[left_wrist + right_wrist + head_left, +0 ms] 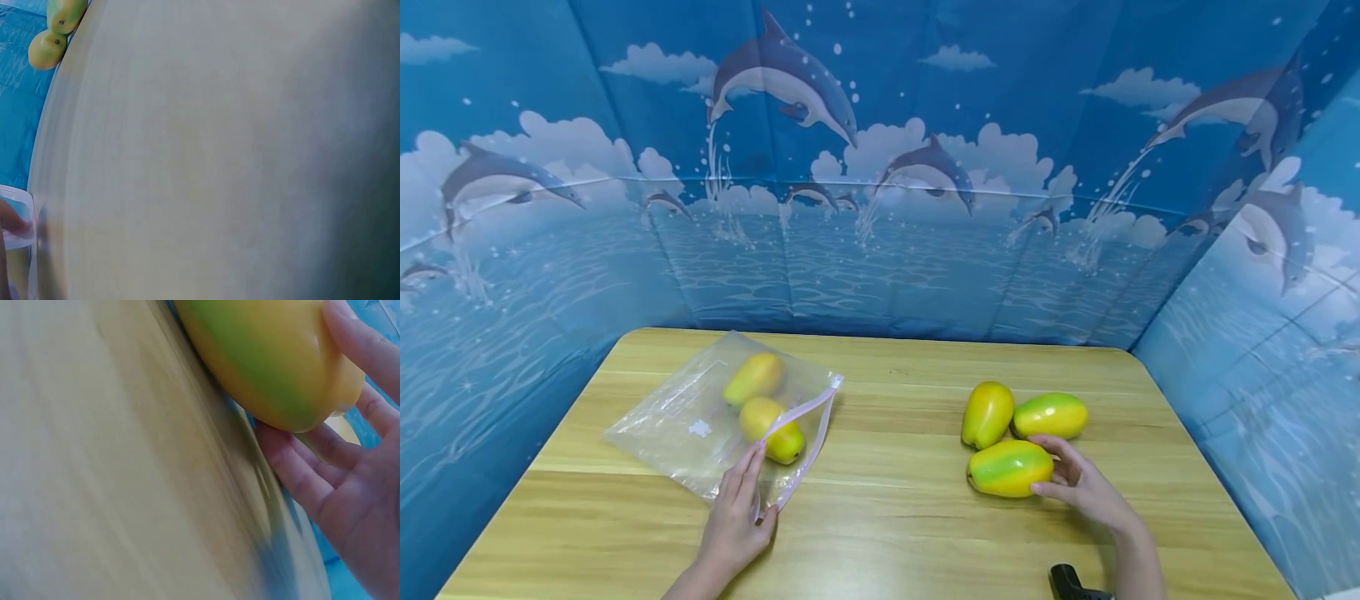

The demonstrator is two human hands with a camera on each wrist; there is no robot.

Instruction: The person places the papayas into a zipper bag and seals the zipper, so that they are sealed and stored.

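On the left of the table lies a clear zip bag [662, 429] with two yellow-green mangoes inside, a farther mango [754, 379] and a nearer mango [786, 443] close to the mouth. My left hand [735, 521] holds the bag's lilac zip edge, fingers on top and thumb at the opening. At the right, my right hand [1088, 490] grips the end of the nearest mango [1009, 468] between thumb and fingers; the right wrist view shows this mango [269, 356] large. Just behind it sit an upright-pointing mango [988, 414] and a sideways mango [1051, 414].
A wooden table [880, 542] carries everything. A black object [1067, 579] lies at the front edge beside the right forearm, partly cut off. Blue dolphin-print cloth [880, 250] hangs behind the table and along its sides.
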